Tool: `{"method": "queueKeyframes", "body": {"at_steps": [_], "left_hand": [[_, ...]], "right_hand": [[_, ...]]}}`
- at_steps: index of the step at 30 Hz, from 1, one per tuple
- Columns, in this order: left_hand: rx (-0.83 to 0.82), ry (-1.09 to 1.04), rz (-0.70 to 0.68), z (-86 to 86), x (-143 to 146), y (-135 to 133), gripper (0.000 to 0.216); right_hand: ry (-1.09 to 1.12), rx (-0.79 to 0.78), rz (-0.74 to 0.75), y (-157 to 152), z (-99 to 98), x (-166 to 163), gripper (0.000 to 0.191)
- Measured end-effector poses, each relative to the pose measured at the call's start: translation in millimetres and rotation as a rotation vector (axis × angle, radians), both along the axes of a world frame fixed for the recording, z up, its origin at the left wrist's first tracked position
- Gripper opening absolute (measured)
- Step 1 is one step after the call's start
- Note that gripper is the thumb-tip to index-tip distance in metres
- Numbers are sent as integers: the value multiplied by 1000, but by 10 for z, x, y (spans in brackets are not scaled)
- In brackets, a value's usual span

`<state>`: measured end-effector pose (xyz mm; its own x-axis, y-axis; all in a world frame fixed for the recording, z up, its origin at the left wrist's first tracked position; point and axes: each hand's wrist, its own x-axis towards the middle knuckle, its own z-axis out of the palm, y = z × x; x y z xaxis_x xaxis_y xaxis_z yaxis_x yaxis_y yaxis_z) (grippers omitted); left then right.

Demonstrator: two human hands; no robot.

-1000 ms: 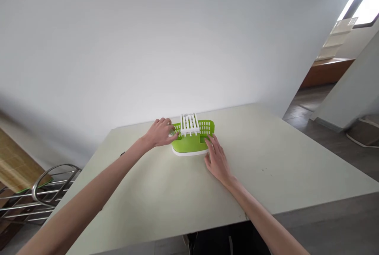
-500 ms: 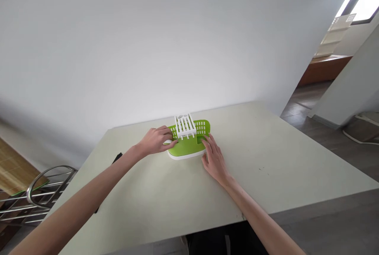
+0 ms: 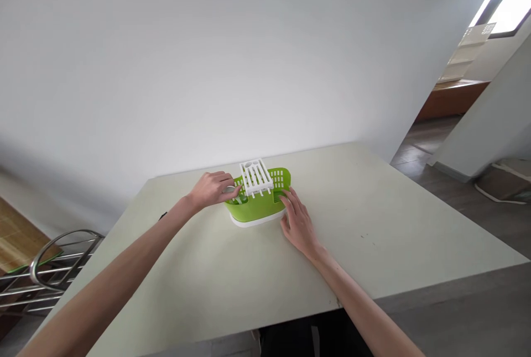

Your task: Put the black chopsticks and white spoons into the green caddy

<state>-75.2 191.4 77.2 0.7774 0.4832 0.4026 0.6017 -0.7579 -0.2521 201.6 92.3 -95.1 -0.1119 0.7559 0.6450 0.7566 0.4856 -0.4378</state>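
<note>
A green utensil holder point(image 3: 254, 212) with perforated back walls and a white base stands upright near the back of the table. Across its middle sits a white slotted rack point(image 3: 256, 178) with two round holes at the rear. At the holder's left compartment, my left hand point(image 3: 212, 188) pinches a white spoon-like piece point(image 3: 230, 189), whose lower part reaches down inside; the fingers partly cover it. My right hand point(image 3: 299, 223) holds the holder's right end, its fingers over the front rim and its thumb low beside the base.
The pale table point(image 3: 332, 279) meets a white wall point(image 3: 257, 69) at the back. A dark object point(image 3: 163, 215) lies on the left, mostly hidden behind my left forearm. A metal-framed chair point(image 3: 62, 263) stands beyond the table's left edge.
My left hand has moved left and slightly up with the white piece, uncovering more of the left compartment. The holder appears a little further left. My right hand stays at its right end.
</note>
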Motion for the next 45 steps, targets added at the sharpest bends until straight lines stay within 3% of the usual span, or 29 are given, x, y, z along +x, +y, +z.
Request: {"method": "queueKeyframes", "body": {"at_steps": [6,12,29,34,41,45], "left_hand": [[138,-113,171,23,-42,178,41],[144,-149,335,76,44,266,45],[93,-206,271,592,146,386,42],[49,-290,309,751,126,438,40],[-107,-579,540,801,-337,447,40],[-345,-691,691,605,-843,240,37]], "right_hand": [[7,31,7,15,-5,-4,71],[8,40,4,6,-1,-1,71],[3,15,11,2,-23,17,70],[5,23,9,-3,-11,15,74],[23,20,25,-20,2,24,71],[28,20,35,-32,-1,37,71]]}}
